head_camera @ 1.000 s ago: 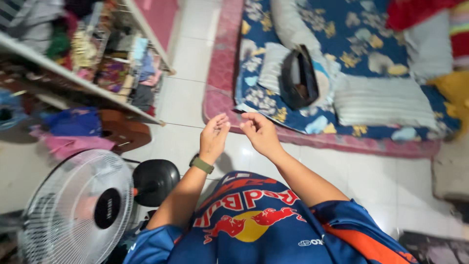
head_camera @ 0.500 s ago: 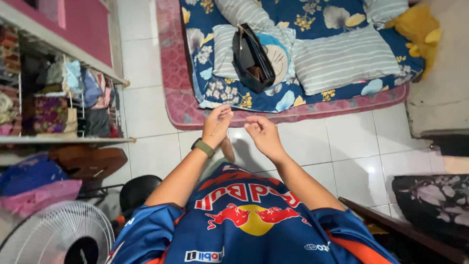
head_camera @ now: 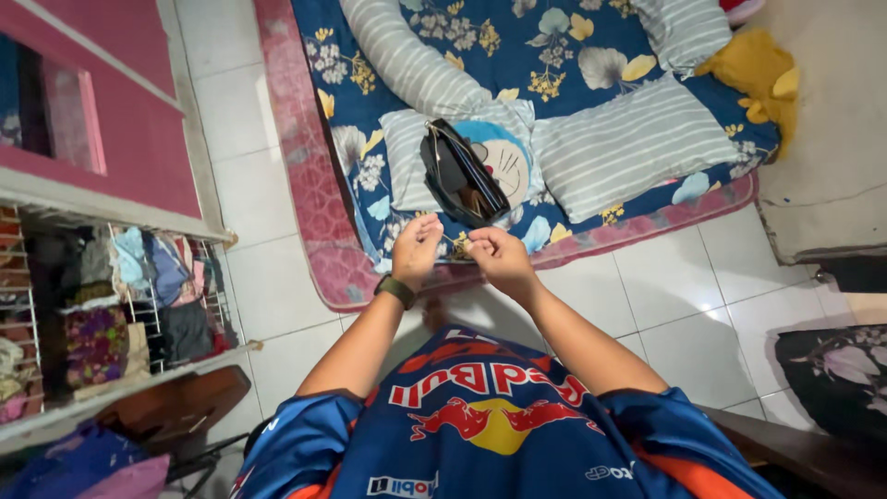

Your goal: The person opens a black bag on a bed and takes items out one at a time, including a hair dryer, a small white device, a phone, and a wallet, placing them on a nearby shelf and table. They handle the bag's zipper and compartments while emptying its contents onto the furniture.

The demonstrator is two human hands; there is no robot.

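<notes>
My left hand (head_camera: 418,246) and my right hand (head_camera: 494,256) are raised side by side in front of my chest, a few centimetres apart. Both have their fingers curled in and pinched; I see nothing in either. A dark green wristband (head_camera: 395,290) sits on my left wrist. Just beyond the hands, a black handbag (head_camera: 459,176) lies open on a striped pillow (head_camera: 407,157) with a blue cartoon print. The pillow rests on a low mattress (head_camera: 325,199) with a blue floral sheet.
More striped pillows (head_camera: 633,143), a striped bolster (head_camera: 407,60) and a yellow plush toy (head_camera: 753,69) lie on the mattress. A wire shelf of folded clothes (head_camera: 139,296) stands at the left beside a pink cabinet (head_camera: 120,111). White floor tiles (head_camera: 702,296) lie to the right, by a dark floral mat (head_camera: 836,370).
The view has turned and shifted toward the mattress; the fan has left the frame. My hands have drawn closer together and now sit just before the mattress edge and handbag.
</notes>
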